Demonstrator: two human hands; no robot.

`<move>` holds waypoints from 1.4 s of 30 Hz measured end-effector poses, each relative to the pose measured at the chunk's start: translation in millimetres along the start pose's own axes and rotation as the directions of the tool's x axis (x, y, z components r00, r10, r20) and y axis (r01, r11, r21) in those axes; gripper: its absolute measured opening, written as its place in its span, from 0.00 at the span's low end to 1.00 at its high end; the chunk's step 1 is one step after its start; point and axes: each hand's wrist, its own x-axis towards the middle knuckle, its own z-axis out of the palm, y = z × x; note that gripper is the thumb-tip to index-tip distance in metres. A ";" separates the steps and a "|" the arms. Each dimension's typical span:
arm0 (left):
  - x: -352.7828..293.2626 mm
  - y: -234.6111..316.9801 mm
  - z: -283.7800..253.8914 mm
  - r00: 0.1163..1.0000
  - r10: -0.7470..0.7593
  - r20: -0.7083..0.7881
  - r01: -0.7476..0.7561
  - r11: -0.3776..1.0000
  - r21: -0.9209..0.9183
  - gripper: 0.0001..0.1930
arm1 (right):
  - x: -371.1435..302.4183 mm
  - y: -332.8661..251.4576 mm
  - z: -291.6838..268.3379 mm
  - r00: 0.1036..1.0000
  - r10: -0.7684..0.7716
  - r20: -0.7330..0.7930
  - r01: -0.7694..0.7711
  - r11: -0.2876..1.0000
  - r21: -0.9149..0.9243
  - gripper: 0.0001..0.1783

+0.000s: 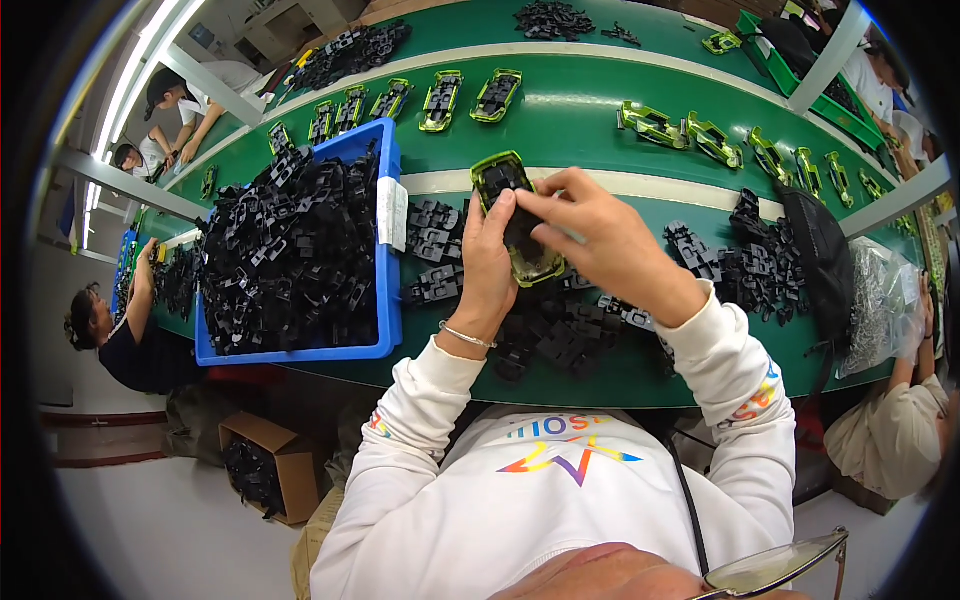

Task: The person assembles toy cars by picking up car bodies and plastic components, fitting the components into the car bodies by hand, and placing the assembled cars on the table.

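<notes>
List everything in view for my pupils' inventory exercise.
Toy-car shell: 1, lime-green and black, centre
Plastic bin: 1, blue, left
Cardboard box: 1, brown, lower left
Worktops: several, green, across view
Plastic parts: uncountable, black, bin, box, worktops
Other shells: over a dozen, lime-green, farther back
Crate: 1, green, upper right
Plastic bag: 1, clear, right
Other people: several, varied clothing, both sides
Eyeglasses: 1, clear, lower right
Bracelet: 1, silver, left wrist
Sweatshirt: 1, white, bottom centre
Left hand, right hand: 1 each, bare, centre

Left hand [486, 268] holding green shell [522, 236], right hand [612, 240] at it, blue bin [390, 305], black parts [290, 265]
</notes>
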 end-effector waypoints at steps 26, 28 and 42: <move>28.2 37.9 1.0 0.930 -0.255 0.263 0.092 0.857 0.507 0.23 | -1.4 28.2 7.8 0.813 0.471 0.341 -0.559 0.472 0.681 0.17; 28.2 33.2 3.1 0.953 -0.175 0.248 0.038 0.879 0.475 0.23 | -0.6 32.7 14.4 0.825 0.482 0.296 -0.528 0.467 0.710 0.18; 102.6 -0.9 -5.0 0.995 0.037 0.090 -0.088 0.740 0.667 0.22 | 25.6 67.3 33.0 0.831 0.525 0.184 -0.459 0.460 0.760 0.15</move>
